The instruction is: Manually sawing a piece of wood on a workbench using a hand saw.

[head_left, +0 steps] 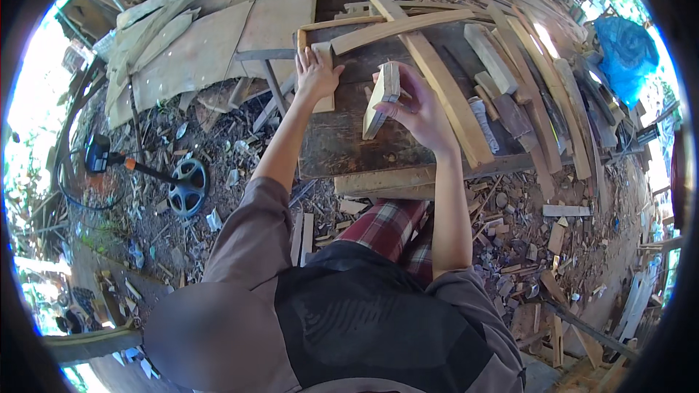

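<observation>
My right hand grips a short wooden block, thumb on the near side and fingers behind it. The block looks like two flat pieces placed face to face, tilted up over the workbench. At the bench's left edge, my left hand lies with its fingers stretched out on a pale flat board. Part of that board is hidden under the palm. A thin wooden strip stands just beyond the left fingertips.
A long beam crosses the bench right of my hand, with a curved plank beyond. Several planks and a white cloth lie farther right. Wood scraps litter the ground. A wheeled tool is at left.
</observation>
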The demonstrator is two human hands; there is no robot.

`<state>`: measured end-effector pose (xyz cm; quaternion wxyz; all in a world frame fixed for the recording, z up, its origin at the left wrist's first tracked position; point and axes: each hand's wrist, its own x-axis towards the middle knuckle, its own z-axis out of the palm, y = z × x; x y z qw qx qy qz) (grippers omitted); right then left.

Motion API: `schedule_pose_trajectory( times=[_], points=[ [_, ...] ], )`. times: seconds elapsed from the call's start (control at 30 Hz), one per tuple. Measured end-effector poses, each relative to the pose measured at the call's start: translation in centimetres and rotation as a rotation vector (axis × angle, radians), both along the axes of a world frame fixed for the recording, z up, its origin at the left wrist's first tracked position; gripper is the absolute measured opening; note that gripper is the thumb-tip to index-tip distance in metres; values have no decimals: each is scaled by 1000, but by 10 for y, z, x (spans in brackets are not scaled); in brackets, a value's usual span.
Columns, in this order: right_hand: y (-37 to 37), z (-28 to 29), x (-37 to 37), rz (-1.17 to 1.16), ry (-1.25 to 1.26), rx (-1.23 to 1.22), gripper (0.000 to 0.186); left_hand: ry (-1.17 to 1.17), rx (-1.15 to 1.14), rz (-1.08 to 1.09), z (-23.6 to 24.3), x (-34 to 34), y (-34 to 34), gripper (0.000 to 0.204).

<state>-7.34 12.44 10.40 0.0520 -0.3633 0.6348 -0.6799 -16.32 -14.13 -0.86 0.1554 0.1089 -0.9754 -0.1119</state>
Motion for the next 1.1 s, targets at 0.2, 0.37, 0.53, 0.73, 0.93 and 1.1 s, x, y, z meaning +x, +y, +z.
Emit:
schedule_pose_trajectory(
  times=[0.2,0.37,0.53,0.73,0.93,1.1],
  points=[
    [11,-1,-3,-20,-17,-4,60,54,14,-59,11,46,33,86],
    [6,0,-3,5,-25,-33,58,21,104,22,45,75,44,89],
    [10,2,-6,2,-11,-4,56,123,704,-228,75,94,15,91],
    [6,9,2,-10,-13,31,62,163,1013,-720,103,119,46,77],
    [2,11,9,10,33,3,62,165,1170,-823,96,124,54,68],
    [2,-3,-9,230,-54,-109,51,123,1271,-778,87,120,59,67]
  ],
)
